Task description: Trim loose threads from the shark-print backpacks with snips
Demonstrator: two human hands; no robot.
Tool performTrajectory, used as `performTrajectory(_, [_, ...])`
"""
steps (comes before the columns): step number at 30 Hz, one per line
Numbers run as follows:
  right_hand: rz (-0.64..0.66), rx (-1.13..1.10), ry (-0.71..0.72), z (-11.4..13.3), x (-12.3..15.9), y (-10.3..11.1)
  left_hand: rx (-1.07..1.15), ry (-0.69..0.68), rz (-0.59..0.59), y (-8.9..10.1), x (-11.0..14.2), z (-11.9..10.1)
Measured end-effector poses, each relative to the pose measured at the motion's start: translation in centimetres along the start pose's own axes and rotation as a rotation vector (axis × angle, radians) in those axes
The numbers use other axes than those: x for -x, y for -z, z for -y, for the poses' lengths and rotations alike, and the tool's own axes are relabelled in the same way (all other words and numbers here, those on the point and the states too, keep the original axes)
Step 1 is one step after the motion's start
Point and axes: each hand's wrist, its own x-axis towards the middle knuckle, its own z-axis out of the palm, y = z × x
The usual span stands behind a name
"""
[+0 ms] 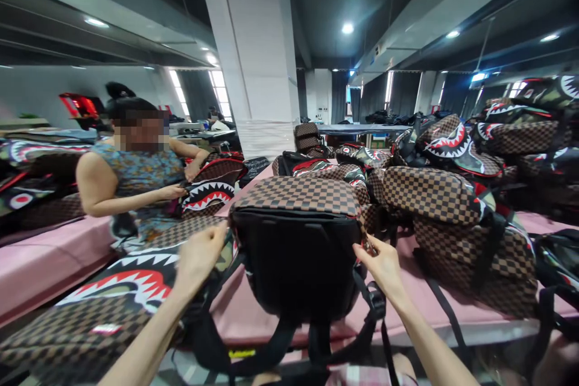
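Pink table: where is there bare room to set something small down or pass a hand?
Right of the backpack, pink table shows between the right forearm and checkered bags, crossed by a strap. A smaller patch lies left, within the backpack's shoulder strap. Crowded: behind, with heaped bags, and farther left, with a shark-face bag.
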Motion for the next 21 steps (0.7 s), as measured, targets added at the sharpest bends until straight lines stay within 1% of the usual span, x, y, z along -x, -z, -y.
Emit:
performTrajectory(1, [-0.008, 0.02, -0.005, -0.1, 0.1, -0.3, 0.031, -0.091, -0.089, 0.2, 0.8, -0.6])
performTrajectory(2, [-0.016, 0.038, -0.008, -0.1, 0.1, -0.6, 0.099, -0.211, -0.145, 0.0, 1.9, -1.4])
performTrajectory(3, [-0.025, 0.05, -0.009, -0.1, 0.2, -0.8, 0.16, -0.366, -0.151, -0.4, 3.2, -2.4])
performTrajectory(4, [-0.034, 0.054, -0.006, 0.1, 0.2, -1.0, 0.19, -0.546, -0.107, -1.3, 4.5, -3.4])
performTrajectory(5, [-0.037, 0.049, 0.004, 0.2, 0.3, -1.2, 0.184, -0.723, -0.023, -2.4, 5.8, -4.4])
performTrajectory(6, [-0.035, 0.04, 0.02, 0.4, 0.3, -1.3, 0.13, -0.878, 0.1, -3.8, 6.9, -5.3])
performTrajectory(7, [-0.028, 0.033, 0.04, 0.5, 0.4, -1.5, 0.057, -1.003, 0.138, -5.2, 7.7, -6.2])
performTrajectory(8, [-0.023, 0.032, 0.058, 0.6, 0.4, -1.5, -0.022, -1.102, 0.157, -6.5, 8.3, -6.9])
performTrajectory(10, [-0.017, 0.042, 0.08, 0.5, 0.5, -1.6, -0.122, -1.22, 0.162, -8.4, 8.6, -7.8])
performTrajectory(11, [-0.008, 0.045, 0.084, 0.4, 0.6, -1.5, -0.134, -1.244, 0.183, -8.8, 8.5, -7.9])
performTrajectory(13, [0.027, 0.036, 0.096, 0.0, 0.5, -1.0, -0.08, -1.223, 0.253, -8.8, 8.1, -7.8])
performTrajectory(15, [0.075, 0.034, 0.123, -0.5, 0.4, -0.2, 0.04, -1.131, 0.301, -8.3, 7.7, -7.4])
performTrajectory(17, [0.082, 0.074, 0.166, -0.6, 0.0, 1.0, 0.156, -1.024, 0.317, -7.7, 7.5, -7.0])
performTrajectory(19, [0.027, 0.133, 0.237, -0.3, -0.7, 2.4, 0.228, -0.942, 0.31, -7.4, 7.6, -6.9])
performTrajectory(21, [-0.087, 0.218, 0.361, 0.5, -1.4, 3.7, 0.246, -0.884, 0.29, -7.5, 7.7, -7.1])
